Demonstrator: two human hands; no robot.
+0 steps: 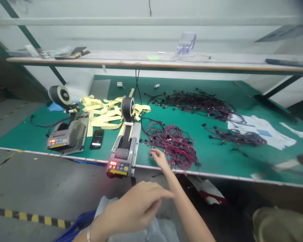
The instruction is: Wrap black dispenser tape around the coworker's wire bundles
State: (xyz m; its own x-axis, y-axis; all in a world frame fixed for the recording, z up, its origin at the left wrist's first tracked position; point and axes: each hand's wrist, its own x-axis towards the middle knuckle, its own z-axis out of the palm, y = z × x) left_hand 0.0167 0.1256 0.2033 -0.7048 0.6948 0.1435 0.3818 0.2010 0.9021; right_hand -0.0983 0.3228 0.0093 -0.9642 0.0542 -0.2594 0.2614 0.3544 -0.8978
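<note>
My right hand (159, 158) is over the front of the green table, at the left edge of a tangled pile of red and black wire harnesses (178, 144). Its fingers are curled together, and small dark bits show at the fingertips; what they hold is too small to make out. Closer to the camera, my left hand (138, 205) hovers in front of the table edge, blurred, a finger stretched to the right and the thumb apart from it. Nothing shows in it. Just beyond is a tape dispenser (122, 153) with a black tape roll (128, 108) and a lit red display.
A second tape dispenser (68, 134) stands left, with a phone (96, 139) between the two. Yellow strips (103, 116) lie behind them. More wire harnesses (199, 102) and white paper (262, 129) lie right. A shelf (141, 62) crosses above. A khaki shape (282, 225) is lower right.
</note>
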